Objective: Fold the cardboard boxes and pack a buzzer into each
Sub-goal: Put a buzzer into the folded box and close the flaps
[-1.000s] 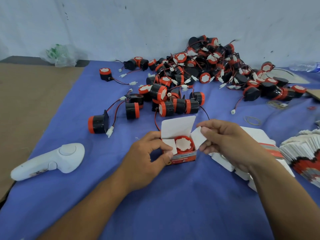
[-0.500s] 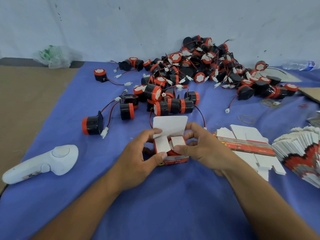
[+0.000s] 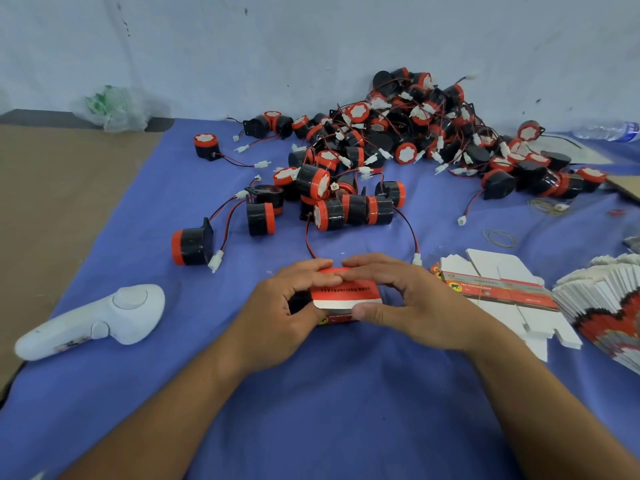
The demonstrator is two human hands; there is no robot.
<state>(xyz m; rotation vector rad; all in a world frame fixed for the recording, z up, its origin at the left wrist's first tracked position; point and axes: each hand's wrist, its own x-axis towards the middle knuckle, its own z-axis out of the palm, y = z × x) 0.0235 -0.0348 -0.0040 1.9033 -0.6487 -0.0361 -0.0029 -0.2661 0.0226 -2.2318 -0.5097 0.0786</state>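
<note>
Change: a second ago the box (image 3: pixel 346 299) stood open with the red buzzer top showing; now its lid is folded down and the buzzer is out of sight.
Hands: the left hand (image 3: pixel 277 320) and right hand (image 3: pixel 415 306) both curl round the box, which sits on the cloth between them.
Room: a pale, scuffed wall (image 3: pixel 311 46) stands close behind.
Surface: a blue cloth (image 3: pixel 346 410) covers most of the brown table (image 3: pixel 52 202).
Heap: the buzzer pile (image 3: pixel 415 133) lies tangled against the wall.
Right side: flat boxes (image 3: pixel 502 289) lie just beside the right hand.
Left side: a white controller (image 3: pixel 104 317).

Blue cloth (image 3: pixel 311 410) on floor, pale scuffed wall (image 3: pixel 242 46).
</note>
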